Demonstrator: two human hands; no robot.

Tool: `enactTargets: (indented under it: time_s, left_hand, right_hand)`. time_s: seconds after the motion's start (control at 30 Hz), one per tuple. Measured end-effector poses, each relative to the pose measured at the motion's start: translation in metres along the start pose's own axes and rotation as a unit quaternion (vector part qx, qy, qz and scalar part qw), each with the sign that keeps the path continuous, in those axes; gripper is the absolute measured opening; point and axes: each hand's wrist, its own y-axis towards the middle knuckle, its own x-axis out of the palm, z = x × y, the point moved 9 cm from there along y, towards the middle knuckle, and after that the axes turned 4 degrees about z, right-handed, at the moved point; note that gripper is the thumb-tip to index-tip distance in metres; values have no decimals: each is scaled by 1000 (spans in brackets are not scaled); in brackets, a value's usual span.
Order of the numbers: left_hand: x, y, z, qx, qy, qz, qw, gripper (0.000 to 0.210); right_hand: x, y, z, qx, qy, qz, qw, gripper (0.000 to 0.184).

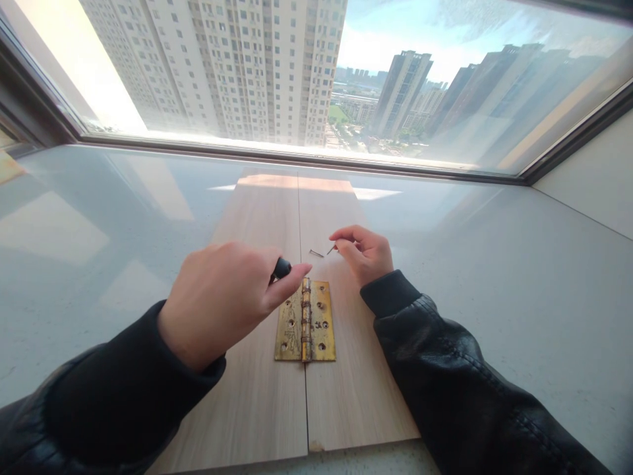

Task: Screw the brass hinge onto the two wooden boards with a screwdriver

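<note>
Far left: dark brown window frame (pixel 44 99), smooth-faced, bordering a glass pane. Below it, a white windowsill (pixel 44 290), glossy and finely speckled, bore angular patches of light. A black left sleeve (pixel 99 396) entered from the lower left, its cuff knitted and close-fitting.

Left hand (pixel 222 300): fingers curled tightly around a black handle (pixel 282 268); only its rounded, smooth end showed, the rest being hidden in the grip. Thumb extended over the upper left of the hinge; contact with the metal could not be determined.

Under this hand lay the left board (pixel 252 409), pale wood-toned, with fine streaked grain. A narrow straight seam parted it from the right board (pixel 356 409), similar in finish, with a small tan chip at its near corner.

Brass butt hinge (pixel 306 323): lay open and flat across the seam, one rectangular leaf on each board, barrel along the joint. Surface yellow, worn and brown-stained; barrel cylindrical, ringed by darker bands; round screw holes in both leaves, part of the left leaf covered by the thumb.

Beyond the hinge, the first screw (pixel 316 253), slim and metallic, lay on the right board near the seam. Right hand (pixel 363 254): thumb and forefinger together, pinching the second screw (pixel 331 250), its thin shank slanting down-left, head hidden. Far right: black right sleeve (pixel 465 376), leather-like sheen, creased, stitched seam.
</note>
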Motion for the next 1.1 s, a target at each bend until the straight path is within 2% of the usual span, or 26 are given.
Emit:
enactTargets:
  time_s: [0.2, 0.33, 0.4, 0.53, 0.67, 0.8, 0.9, 1.1]
  left_hand:
    - [6, -1, 5, 70, -54, -42, 995, 44]
    - [2, -6, 14, 148, -81, -39, 985, 31]
    - [-1, -7, 14, 166, -88, -35, 982, 27]
    - [-7, -2, 6, 117, -91, -23, 989, 34]
    - [-7, -2, -2, 28, -22, -11, 999, 50]
    - [-6, -7, -2, -13, 28, -7, 999, 51]
    - [-6, -9, -1, -21, 27, -13, 999, 47]
    - [-3, -3, 3, 37, -19, -1, 999, 39]
  right_hand:
    - [-2, 0, 2, -2, 2, 3, 1000, 16]
    - [-1, 0, 2, 0, 4, 0, 1000, 16]
    - [-1, 0, 2, 1, 3, 1, 1000, 16]
    - [-2, 0, 2, 1, 1, 2, 1000, 16]
    - [-2, 0, 2, 1, 3, 1, 1000, 16]
    - [-1, 0, 2, 0, 5, 0, 1000, 16]
    - [-1, 0, 2, 2, 4, 0, 1000, 16]
    - [-1, 0, 2, -2, 2, -1, 1000, 16]
